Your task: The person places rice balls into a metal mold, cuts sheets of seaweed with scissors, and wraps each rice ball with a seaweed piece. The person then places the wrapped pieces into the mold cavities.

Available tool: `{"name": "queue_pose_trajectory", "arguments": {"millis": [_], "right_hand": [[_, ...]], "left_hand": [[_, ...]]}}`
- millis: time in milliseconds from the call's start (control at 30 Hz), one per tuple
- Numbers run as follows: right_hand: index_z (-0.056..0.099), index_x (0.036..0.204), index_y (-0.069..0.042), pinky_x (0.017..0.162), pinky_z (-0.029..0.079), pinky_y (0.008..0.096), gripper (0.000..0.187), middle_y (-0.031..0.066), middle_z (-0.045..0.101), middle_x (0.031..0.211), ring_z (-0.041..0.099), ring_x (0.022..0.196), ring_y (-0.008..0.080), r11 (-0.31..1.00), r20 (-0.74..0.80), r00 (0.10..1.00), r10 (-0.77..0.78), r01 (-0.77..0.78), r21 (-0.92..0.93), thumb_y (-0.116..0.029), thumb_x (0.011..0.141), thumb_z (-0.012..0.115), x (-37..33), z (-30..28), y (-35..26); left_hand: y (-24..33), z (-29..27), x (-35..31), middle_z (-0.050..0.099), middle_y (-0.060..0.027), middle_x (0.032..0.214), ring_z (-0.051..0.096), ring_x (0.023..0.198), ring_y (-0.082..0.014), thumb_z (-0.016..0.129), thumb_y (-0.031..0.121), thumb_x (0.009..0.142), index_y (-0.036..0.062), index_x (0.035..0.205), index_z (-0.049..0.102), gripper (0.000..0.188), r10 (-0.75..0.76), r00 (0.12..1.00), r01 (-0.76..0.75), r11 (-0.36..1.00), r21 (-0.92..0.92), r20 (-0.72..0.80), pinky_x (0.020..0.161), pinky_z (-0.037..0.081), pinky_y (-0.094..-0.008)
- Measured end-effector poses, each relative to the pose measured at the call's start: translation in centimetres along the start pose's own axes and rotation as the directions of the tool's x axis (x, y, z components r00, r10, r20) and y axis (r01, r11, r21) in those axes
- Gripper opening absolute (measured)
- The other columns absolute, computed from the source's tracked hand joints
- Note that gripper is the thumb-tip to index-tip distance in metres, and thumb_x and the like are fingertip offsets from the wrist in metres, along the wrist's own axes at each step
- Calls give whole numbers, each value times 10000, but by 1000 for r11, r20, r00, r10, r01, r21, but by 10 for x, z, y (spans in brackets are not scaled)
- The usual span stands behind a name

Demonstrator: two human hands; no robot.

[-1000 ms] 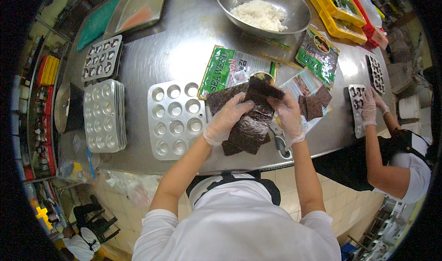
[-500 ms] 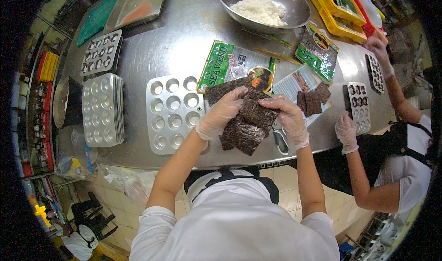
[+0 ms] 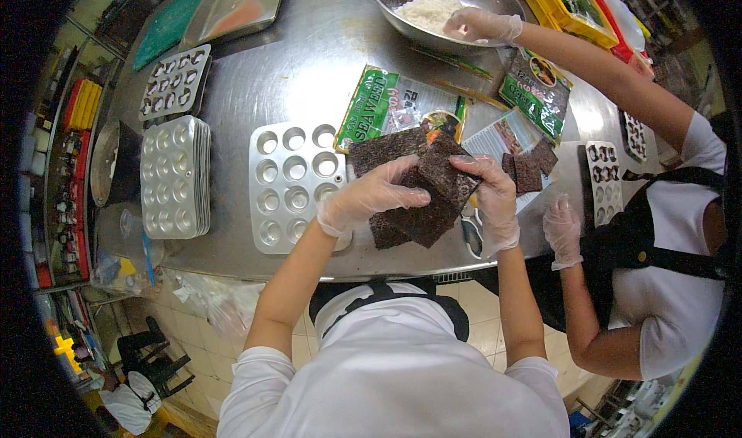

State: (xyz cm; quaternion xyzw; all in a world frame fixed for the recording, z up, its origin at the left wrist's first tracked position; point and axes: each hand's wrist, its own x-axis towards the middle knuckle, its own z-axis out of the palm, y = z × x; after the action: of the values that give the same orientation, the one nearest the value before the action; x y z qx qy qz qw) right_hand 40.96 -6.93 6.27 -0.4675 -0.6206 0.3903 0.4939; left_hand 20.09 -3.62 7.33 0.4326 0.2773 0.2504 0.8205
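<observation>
Dark nori sheets [image 3: 429,215] are between my two hands, over the table's near edge. With its thumb across the lower sheets, my left hand [image 3: 371,198], in a clear glove, grips them from the left. My right hand [image 3: 496,202], gloved too, pinches the raised upper sheet [image 3: 448,167] by its right edge. More nori [image 3: 379,150] lies just beyond, partly over a green seaweed packet [image 3: 367,109]. Scissors [image 3: 472,237] with dark handles rest beside my right hand, which partly covers them. Small cut nori squares [image 3: 529,173] sit to the right.
Left of my hands is a muffin tin [image 3: 296,199], then stacked tins [image 3: 176,179] and a filled tin [image 3: 176,82]. Ahead stands a steel rice bowl [image 3: 386,13] with a co-worker's gloved hand [image 3: 483,26] in it. Another green packet [image 3: 533,94] and yellow trays [image 3: 560,9] are at right.
My left fingers have slid lower, and the upper nori sheet is now tilted apart from those beneath. The co-worker at right has brought one hand from the yellow trays to the rice.
</observation>
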Motion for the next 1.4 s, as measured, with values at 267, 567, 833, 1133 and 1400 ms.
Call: {"name": "queue_pose_trajectory", "arguments": {"millis": [267, 567, 833, 1133, 1400], "right_hand": [[588, 1014, 47, 897, 415, 299, 320, 113, 602, 1004, 553, 989, 193, 687, 82, 918, 388, -347, 638, 55, 761, 392, -5, 10, -2], [511, 1110, -27, 616, 516, 245, 268, 83, 603, 988, 604, 815, 143, 92, 359, 718, 597, -506, 858, -128, 862, 493, -16, 32, 3], [479, 1123, 14, 618, 504, 251, 338, 83, 587, 952, 596, 767, 160, 555, 252, 790, 559, -582, 594, -54, 794, 520, -17, 36, 8], [488, 1025, 54, 659, 517, 264, 248, 131, 581, 907, 602, 761, 184, 585, 364, 711, 602, -703, 405, -61, 805, 499, -12, 34, 5], [505, 988, 27, 579, 507, 232, 344, 84, 584, 828, 588, 679, 134, 653, 290, 756, 587, -654, 382, -272, 836, 579, -7, 33, -17]], "left_hand": [[-2, -5, 6, 492, -75, 1125, 458, 1025, -147, 663, 149, 767, 25, 1107, 517, 390, 411, 912, -348, 786, 511, -10, 877, 364, -270], [-19, 4, 17, 528, -28, 993, 477, 909, -104, 648, 249, 791, 57, 1009, 534, 312, 283, 931, -236, 949, 210, -232, 807, 384, -267], [-28, 5, 25, 528, -13, 898, 484, 827, -71, 601, 273, 833, 68, 1027, 483, 306, 163, 902, -207, 976, -69, -401, 723, 410, -224], [-42, 8, 27, 486, 11, 826, 445, 766, -66, 574, 295, 854, 92, 933, 482, 237, 210, 835, -278, 959, -60, -508, 680, 382, -214], [-39, 5, 30, 493, 0, 832, 441, 753, -79, 570, 325, 853, 56, 935, 487, 294, 356, 729, -236, 933, 273, -584, 680, 391, -251]]}}
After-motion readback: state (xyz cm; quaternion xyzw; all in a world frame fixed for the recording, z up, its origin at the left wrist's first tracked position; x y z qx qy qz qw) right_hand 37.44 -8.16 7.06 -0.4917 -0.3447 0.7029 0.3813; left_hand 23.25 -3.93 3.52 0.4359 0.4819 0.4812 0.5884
